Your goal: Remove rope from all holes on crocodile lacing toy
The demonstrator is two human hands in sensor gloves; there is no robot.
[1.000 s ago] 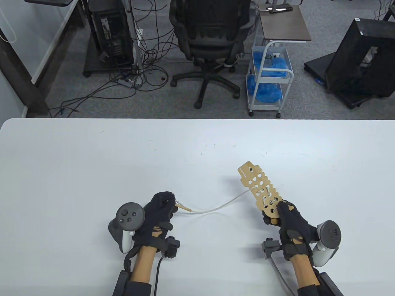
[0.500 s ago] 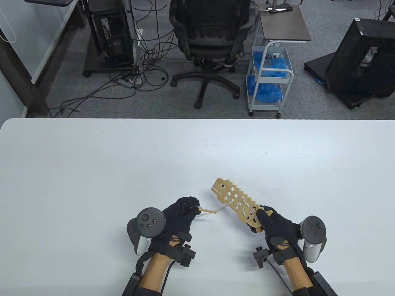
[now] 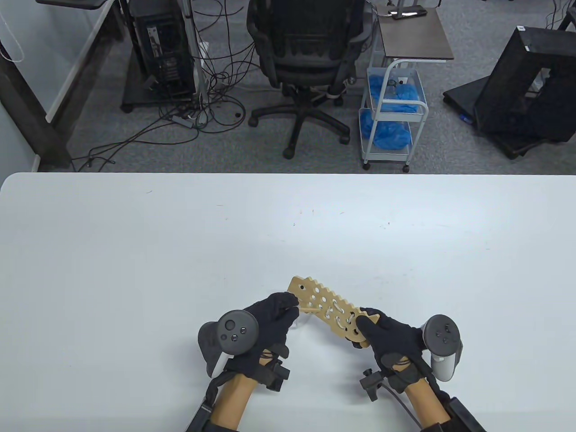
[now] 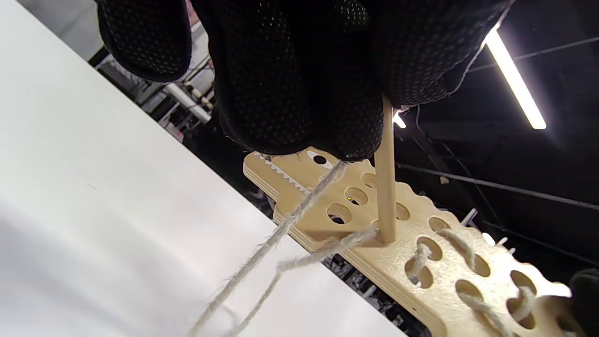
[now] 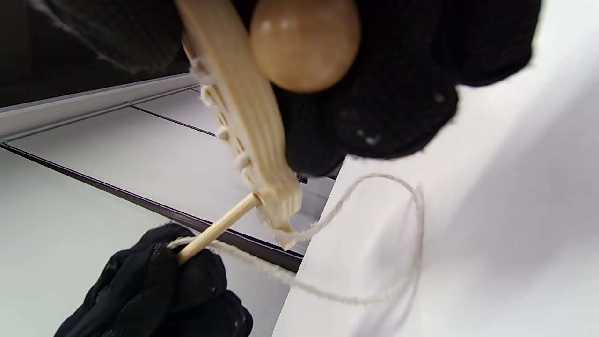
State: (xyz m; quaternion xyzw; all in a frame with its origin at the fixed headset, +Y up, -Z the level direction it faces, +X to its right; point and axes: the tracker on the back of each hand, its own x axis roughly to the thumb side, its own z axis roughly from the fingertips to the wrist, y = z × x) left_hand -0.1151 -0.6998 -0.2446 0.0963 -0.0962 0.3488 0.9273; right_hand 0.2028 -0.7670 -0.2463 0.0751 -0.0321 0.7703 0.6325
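Observation:
The wooden crocodile lacing toy (image 3: 321, 306) is held above the table, head end pointing left. My right hand (image 3: 366, 326) grips its tail end; a wooden ball (image 5: 304, 42) sits by my fingers there. My left hand (image 3: 290, 306) pinches the rope's wooden needle (image 4: 386, 187), whose tip stands at a hole in the board (image 4: 421, 267) near the head. The white rope (image 4: 276, 243) hangs slack in a loop below the board (image 5: 374, 234) and is still laced through several holes toward the tail (image 4: 472, 262).
The white table (image 3: 180, 252) lies under both hands. An office chair (image 3: 310, 58), a wire cart with blue bags (image 3: 391, 117) and floor cables stand beyond the table's far edge.
Both hands have moved toward each other. The toy went left and lower, the needle tip came up to the board, and the once stretched rope now hangs slack.

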